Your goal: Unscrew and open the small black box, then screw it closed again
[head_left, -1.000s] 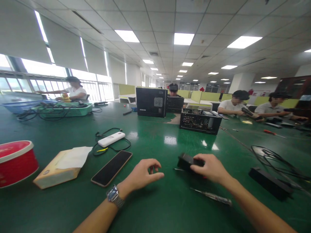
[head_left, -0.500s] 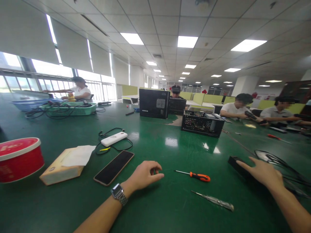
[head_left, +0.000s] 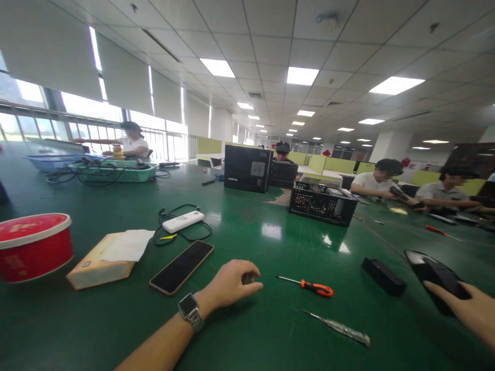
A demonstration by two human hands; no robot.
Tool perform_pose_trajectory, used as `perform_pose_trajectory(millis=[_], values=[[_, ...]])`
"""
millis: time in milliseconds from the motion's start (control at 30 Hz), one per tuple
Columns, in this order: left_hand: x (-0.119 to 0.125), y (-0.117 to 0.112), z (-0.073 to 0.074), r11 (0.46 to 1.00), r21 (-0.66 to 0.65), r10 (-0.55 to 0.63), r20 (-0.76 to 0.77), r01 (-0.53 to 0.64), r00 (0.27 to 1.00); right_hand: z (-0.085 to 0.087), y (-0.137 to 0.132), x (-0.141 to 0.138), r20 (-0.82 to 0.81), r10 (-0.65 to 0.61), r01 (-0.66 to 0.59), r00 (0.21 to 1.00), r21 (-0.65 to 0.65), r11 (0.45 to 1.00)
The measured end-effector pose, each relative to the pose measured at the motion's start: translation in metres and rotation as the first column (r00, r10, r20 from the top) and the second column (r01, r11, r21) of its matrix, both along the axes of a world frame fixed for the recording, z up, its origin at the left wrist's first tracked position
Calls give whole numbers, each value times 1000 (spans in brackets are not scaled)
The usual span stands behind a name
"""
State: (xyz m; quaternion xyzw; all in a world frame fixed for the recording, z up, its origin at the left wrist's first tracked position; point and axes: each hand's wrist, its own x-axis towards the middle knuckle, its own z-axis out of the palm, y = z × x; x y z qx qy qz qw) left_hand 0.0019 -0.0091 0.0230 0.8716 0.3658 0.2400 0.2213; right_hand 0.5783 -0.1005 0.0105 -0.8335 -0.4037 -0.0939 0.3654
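Note:
My left hand [head_left: 234, 283], with a watch [head_left: 189, 307] on its wrist, rests on the table with fingers loosely curled and the thumb apart; nothing is in it. To its right lie an orange-and-black screwdriver [head_left: 317, 288] and a slim screwdriver with a clear handle [head_left: 344, 330]. At the right edge, my right hand [head_left: 464, 304] grips a flat black object [head_left: 436, 275] with a glossy surface, thumb over its top; its kind I cannot tell, and its underside is hidden. Beside it sits a long black block [head_left: 383, 276], untouched.
On the left are a phone [head_left: 181, 267], a white power bank-like device [head_left: 183, 221] with a cable, a tissue pack [head_left: 102, 263] and a red tub [head_left: 34, 247]. Computer cases [head_left: 247, 167] and an opened black case [head_left: 323, 203] stand farther back. Co-workers [head_left: 377, 178] sit around the table.
My right hand has left the long black block and moved right, and is now on the flat black object. My left hand has barely moved. The view has tilted slightly upward.

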Motion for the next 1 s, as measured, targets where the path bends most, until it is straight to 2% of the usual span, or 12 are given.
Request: perform_pose_trajectory(millis=[33,100,133,200,267,333,467,533,600,633,833,1000], values=[[2,-2,0,1000,-10,-5,-2,5,1000,9,3,-34,-46,-39,35,998,-82,996],[6,-7,-1,999,-31,-15,10,16,1000,18,9,-116,-21,207,-208,978,-119,971],[9,-9,-2,999,-44,-29,23,30,999,19,10,-161,-4,394,-390,919,-142,910],[15,-14,-4,994,-61,-91,62,95,994,13,8,-245,14,686,-661,728,-252,707],[20,-18,-7,980,-44,-189,88,194,978,4,2,-308,37,800,-746,599,-337,574],[24,-21,-9,964,-6,-264,74,265,962,-3,-4,-341,37,838,-763,544,-393,513],[27,-22,-11,968,35,-250,-24,250,968,-2,-2,-321,-88,878,-855,471,-290,429],[27,-21,-11,968,35,-248,-37,249,968,1,8,-287,-165,836,-850,523,-175,497],[26,-20,-10,965,39,-260,-24,261,965,-1,21,-253,-159,735,-752,659,-128,647],[25,-20,-10,965,38,-258,-18,258,966,-3,26,-240,-172,707,-727,686,-141,672],[25,-22,-6,972,50,-231,-2,230,973,-18,39,-224,-244,729,-766,639,-116,633],[27,-23,-6,964,101,-249,26,246,968,-12,37,-228,-336,714,-732,615,93,675]])
